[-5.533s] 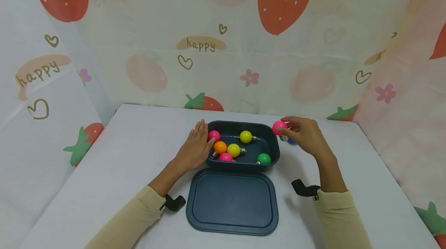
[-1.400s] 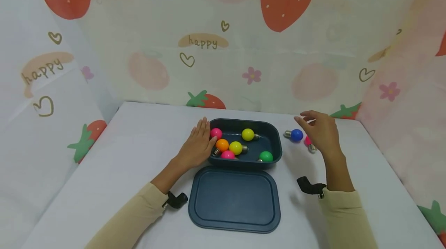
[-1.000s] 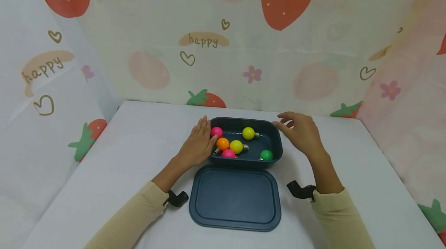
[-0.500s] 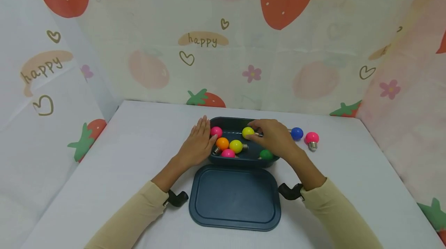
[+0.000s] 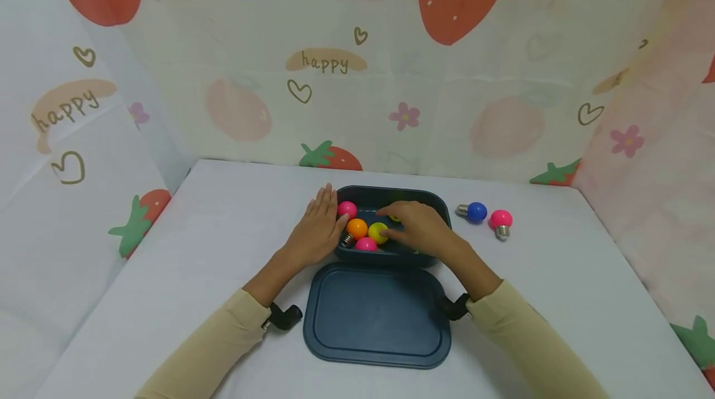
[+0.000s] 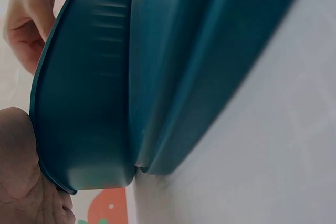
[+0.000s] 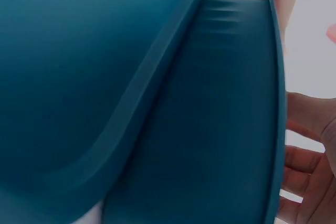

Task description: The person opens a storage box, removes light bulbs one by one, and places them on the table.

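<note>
A dark blue box (image 5: 402, 258) holds several small round light bulbs: a pink bulb (image 5: 347, 209), an orange bulb (image 5: 357, 229), a yellow bulb (image 5: 376, 233) and another pink one in front. My left hand (image 5: 314, 233) lies with straight fingers against the box's left end. Over the box, my right hand (image 5: 421, 225) reaches in with thumb and index finger apart, the thumb tip at the yellow bulb's right side. It covers most of a second yellow bulb (image 5: 395, 218) and hides the green one. The right wrist view shows the hand's fingers (image 7: 302, 169) beyond the box wall.
In front of the box lies its dark blue lid (image 5: 377, 315), flat on the white table (image 5: 167, 275). Right of the box, a blue bulb (image 5: 477, 212) and a pink light bulb (image 5: 501, 219) lie side by side. A fruit-print cloth (image 5: 335, 113) hangs behind.
My right hand has set the pink bulb it held on the table beside the blue one, then moved left over the box to the middle yellow bulb. My left hand stays at the box.
</note>
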`<action>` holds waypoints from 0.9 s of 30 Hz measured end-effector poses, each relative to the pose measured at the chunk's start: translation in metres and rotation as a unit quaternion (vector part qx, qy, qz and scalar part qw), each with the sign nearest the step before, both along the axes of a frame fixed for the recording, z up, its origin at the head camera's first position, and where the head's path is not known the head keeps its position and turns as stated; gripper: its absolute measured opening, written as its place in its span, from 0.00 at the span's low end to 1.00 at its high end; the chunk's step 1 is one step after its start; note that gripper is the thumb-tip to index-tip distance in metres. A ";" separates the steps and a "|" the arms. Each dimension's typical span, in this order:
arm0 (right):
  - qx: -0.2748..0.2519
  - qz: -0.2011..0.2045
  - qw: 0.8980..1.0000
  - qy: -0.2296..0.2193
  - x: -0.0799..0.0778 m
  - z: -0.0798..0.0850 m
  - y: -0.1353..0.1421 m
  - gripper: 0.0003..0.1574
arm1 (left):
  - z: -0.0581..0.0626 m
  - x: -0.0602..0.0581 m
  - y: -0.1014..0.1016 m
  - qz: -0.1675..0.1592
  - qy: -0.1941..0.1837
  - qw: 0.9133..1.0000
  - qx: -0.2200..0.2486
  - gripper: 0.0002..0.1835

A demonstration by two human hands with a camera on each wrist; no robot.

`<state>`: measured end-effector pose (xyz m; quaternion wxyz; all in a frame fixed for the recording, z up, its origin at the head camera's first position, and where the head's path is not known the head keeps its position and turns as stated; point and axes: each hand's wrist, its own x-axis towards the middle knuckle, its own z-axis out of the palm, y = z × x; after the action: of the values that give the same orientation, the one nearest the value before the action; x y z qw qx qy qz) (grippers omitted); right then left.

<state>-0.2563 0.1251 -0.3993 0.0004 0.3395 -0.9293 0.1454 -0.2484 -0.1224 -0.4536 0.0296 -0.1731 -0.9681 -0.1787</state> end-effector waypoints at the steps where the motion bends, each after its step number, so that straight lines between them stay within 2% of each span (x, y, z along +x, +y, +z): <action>1: 0.002 0.004 1.000 -0.003 -0.001 -0.001 -0.002 0.27 | 0.000 0.000 0.000 0.000 -0.001 1.000 0.000 0.38; 7: 0.023 0.015 0.999 -0.017 -0.007 -0.009 -0.009 0.26 | 0.000 0.002 0.000 -0.003 -0.006 1.000 0.001 0.38; 17: 0.052 0.009 0.998 -0.025 -0.012 -0.019 -0.013 0.25 | -0.002 0.000 0.000 -0.004 0.000 1.000 0.003 0.38; 27: 0.049 0.014 0.998 -0.022 -0.017 -0.024 -0.015 0.27 | 0.002 0.000 0.000 -0.006 0.002 1.000 0.004 0.38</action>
<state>-0.2731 0.1106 -0.4231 -0.0388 0.3484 -0.9304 0.1071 -0.2481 -0.1224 -0.4518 0.0308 -0.1795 -0.9662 -0.1822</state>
